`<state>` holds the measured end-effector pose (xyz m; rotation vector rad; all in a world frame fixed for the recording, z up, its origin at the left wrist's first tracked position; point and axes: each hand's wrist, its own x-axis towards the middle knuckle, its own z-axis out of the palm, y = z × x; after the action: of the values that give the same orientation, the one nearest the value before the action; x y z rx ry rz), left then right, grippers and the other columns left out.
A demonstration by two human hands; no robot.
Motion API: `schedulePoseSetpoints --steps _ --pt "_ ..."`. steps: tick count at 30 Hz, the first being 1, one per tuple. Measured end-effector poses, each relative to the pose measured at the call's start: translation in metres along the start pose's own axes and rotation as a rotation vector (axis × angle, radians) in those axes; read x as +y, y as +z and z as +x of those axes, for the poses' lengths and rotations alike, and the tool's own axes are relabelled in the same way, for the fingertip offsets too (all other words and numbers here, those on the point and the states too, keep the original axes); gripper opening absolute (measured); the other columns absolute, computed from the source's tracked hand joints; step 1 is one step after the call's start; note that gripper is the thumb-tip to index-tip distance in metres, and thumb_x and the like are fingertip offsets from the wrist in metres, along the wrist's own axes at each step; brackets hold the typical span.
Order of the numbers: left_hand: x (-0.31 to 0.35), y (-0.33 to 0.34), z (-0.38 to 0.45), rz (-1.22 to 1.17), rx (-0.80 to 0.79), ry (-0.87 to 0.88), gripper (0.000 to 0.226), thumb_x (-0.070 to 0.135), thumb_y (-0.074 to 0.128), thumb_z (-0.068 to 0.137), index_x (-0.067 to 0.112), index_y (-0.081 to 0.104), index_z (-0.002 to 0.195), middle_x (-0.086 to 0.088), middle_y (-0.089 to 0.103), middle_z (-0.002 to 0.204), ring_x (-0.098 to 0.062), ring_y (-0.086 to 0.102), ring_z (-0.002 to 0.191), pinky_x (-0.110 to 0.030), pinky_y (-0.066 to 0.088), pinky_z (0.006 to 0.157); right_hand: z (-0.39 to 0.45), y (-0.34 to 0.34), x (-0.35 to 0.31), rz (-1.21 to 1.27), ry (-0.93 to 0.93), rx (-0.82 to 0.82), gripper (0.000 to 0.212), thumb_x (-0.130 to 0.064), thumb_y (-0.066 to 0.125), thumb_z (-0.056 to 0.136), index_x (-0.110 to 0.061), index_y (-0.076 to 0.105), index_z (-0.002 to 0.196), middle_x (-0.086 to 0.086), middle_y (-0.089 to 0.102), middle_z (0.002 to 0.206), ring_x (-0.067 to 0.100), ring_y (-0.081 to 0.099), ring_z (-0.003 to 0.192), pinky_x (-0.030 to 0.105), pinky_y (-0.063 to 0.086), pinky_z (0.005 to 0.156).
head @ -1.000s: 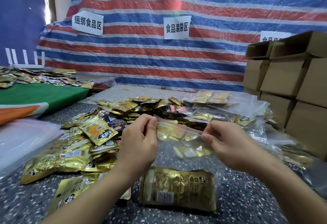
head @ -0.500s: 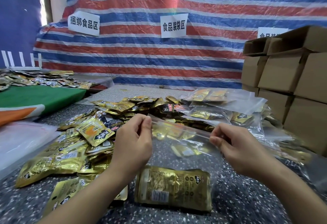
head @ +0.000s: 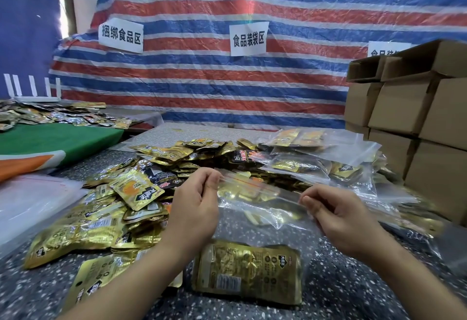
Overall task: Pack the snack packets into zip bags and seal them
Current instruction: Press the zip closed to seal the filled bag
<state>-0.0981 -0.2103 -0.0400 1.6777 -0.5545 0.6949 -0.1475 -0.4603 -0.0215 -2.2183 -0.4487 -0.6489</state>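
Note:
I hold a clear zip bag upright above the speckled table. Gold snack packets lie in its bottom. My left hand pinches the left end of the bag's red zip strip. My right hand pinches the strip's right end. A heap of loose gold snack packets spreads to the left and behind the bag.
Several filled zip bags are piled at the back right. Stacked cardboard boxes stand along the right edge. A stack of flat clear bags lies at the left, beside a green and orange cloth. A striped tarp hangs behind.
My right hand has slid rightward along the zip strip, so the two hands are farther apart. The left hand has kept its pinch at the left end.

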Motion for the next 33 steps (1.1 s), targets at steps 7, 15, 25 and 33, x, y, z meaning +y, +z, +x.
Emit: schedulePoseSetpoints --steps 7,15,25,33 --pt "-0.004 0.000 0.002 0.008 0.044 -0.044 0.032 0.030 0.038 0.104 0.015 0.051 0.079 0.007 0.044 0.056 -0.004 0.035 0.047 -0.023 0.028 0.043 0.000 0.013 -0.012 0.424 0.321 0.041 0.051 -0.059 0.053 0.078 -0.026 0.063 0.115 -0.002 0.064 0.066 0.014 0.062 0.063 0.032 0.050 0.069" --pt "-0.005 -0.002 0.006 -0.075 0.084 -0.123 0.042 0.051 0.037 0.094 0.016 0.054 0.081 0.009 0.045 0.054 -0.002 0.036 0.045 -0.015 0.029 0.042 -0.010 0.018 -0.018 0.335 0.404 -0.578 0.057 -0.055 0.072 0.076 -0.021 0.068 0.122 -0.008 0.072 0.118 0.006 0.066 0.110 0.013 0.050 0.087" --pt "0.000 -0.005 0.011 -0.302 0.096 -0.147 0.055 0.070 0.037 0.082 0.022 0.054 0.103 0.006 0.053 0.062 -0.005 0.045 0.050 -0.018 0.038 0.045 -0.002 0.026 -0.023 0.309 0.294 -0.332 0.016 -0.029 0.064 0.090 -0.017 0.069 0.098 -0.006 0.072 0.082 0.005 0.064 0.073 0.018 0.050 0.064" --pt "-0.006 -0.007 0.016 -0.214 0.198 -0.252 0.047 0.071 0.024 0.082 0.036 0.049 0.101 0.001 0.057 0.099 -0.010 0.059 0.081 -0.031 0.046 0.070 0.065 0.011 0.005 0.790 0.690 0.251 0.018 -0.013 0.047 0.104 -0.002 0.061 0.105 0.016 0.068 0.088 0.019 0.068 0.057 0.029 0.054 0.043"
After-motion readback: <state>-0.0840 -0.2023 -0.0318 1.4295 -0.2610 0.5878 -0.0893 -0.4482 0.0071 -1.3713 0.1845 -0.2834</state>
